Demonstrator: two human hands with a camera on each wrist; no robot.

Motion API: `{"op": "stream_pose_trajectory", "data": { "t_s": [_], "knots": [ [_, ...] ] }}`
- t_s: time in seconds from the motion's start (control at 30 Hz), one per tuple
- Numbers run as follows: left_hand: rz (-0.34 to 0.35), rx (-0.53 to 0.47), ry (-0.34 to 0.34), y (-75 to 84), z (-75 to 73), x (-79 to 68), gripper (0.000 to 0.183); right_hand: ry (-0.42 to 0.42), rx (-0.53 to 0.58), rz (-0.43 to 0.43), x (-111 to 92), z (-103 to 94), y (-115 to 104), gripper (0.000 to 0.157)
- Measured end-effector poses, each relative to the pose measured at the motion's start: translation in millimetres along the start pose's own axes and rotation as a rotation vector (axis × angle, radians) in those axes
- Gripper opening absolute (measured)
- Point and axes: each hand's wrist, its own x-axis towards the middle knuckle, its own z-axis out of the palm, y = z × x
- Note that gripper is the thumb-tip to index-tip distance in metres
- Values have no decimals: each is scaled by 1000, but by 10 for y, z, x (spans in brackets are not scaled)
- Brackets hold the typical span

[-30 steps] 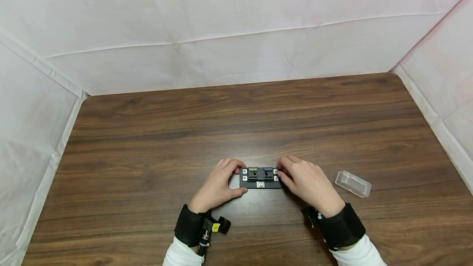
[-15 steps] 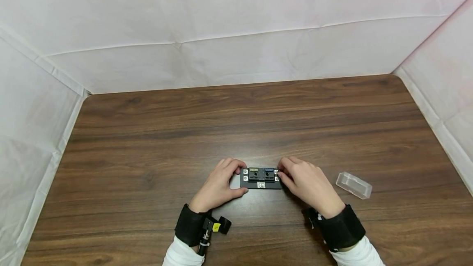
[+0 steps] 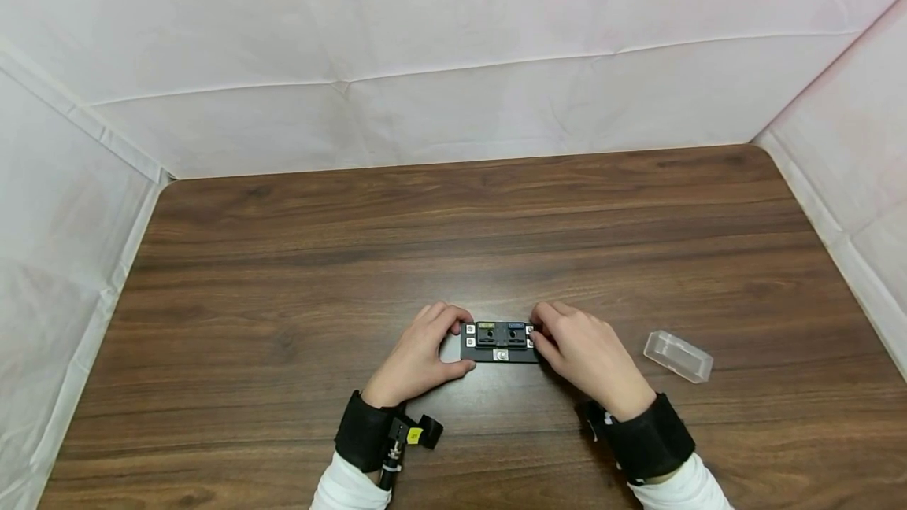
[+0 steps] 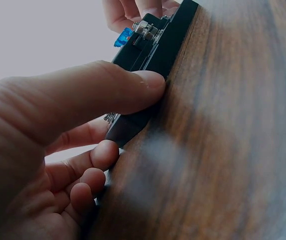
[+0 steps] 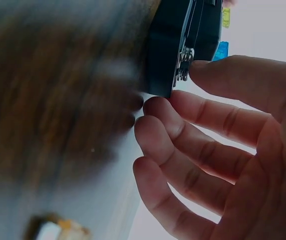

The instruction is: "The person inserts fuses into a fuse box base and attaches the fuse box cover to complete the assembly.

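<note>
A black fuse block [image 3: 501, 342] with metal screw terminals lies flat on the brown wooden table. Two blade fuses sit in it, one yellow [image 5: 226, 17] and one blue [image 5: 221, 51]. My left hand [image 3: 420, 352] grips the block's left end, thumb along the front side and fingers behind. At the other end is my right hand [image 3: 588, 349], its thumb tip [image 5: 202, 70] at the screw terminal and its index finger against the block's end, pinching there. The remaining right fingers curve loosely beside the block. In the head view the right fingers partly cover the right-hand terminals.
A clear plastic cover [image 3: 678, 356] lies on the table to the right of my right hand. White cloth walls [image 3: 468, 101] rise along the back and both sides of the table [image 3: 453, 242]. Each wrist carries a black strap with a camera.
My right hand and wrist have shifted slightly left over the block's right end. The left hand, the fuse block and the clear cover stay in place.
</note>
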Motion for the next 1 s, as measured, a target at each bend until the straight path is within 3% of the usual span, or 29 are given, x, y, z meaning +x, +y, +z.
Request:
{"op": "stream_pose_trajectory", "data": {
  "t_s": [1.0],
  "knots": [
    [6, -3, 6, -3, 4, 3, 46, -9, 14, 22, -1, 18, -14, 9]
  ]
}}
